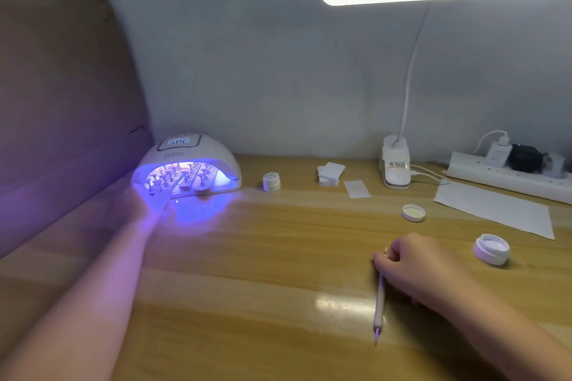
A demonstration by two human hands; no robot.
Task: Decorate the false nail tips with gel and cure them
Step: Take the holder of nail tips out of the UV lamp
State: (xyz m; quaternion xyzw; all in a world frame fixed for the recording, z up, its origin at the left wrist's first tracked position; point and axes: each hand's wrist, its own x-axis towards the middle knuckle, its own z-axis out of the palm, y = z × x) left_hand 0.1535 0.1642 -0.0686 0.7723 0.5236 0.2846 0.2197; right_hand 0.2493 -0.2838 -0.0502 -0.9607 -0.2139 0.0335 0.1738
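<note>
Left hand [145,204] reaches to the mouth of the curing lamp [188,164] at the far left of the worktop [247,257]; glare and blur hide its fingers, so whether they grip anything cannot be told. Right hand [414,269] rests on the worktop at near right, fingers curled round the upper end of a slim dotting pen [379,297], whose lower tip points toward the near edge.

Curing lamp is lit violet, display on. Inside it, false nail tips [176,175] stand on small stems along holder strips. The lamp sits close to the padded side panel [62,102] on the left and near the back wall.

An open gel pot [492,249] stands just right of the right hand, apart from it. Its lid [413,212] lies beyond, upturned. A closed small jar [271,181] stands right of the lamp. White wipes [329,173] and a paper sheet [495,210] lie toward the back right. A clip lamp base [395,164] and a power strip [507,176] line the rear edge.

A wide stretch of bare wood lies between the two forearms.
</note>
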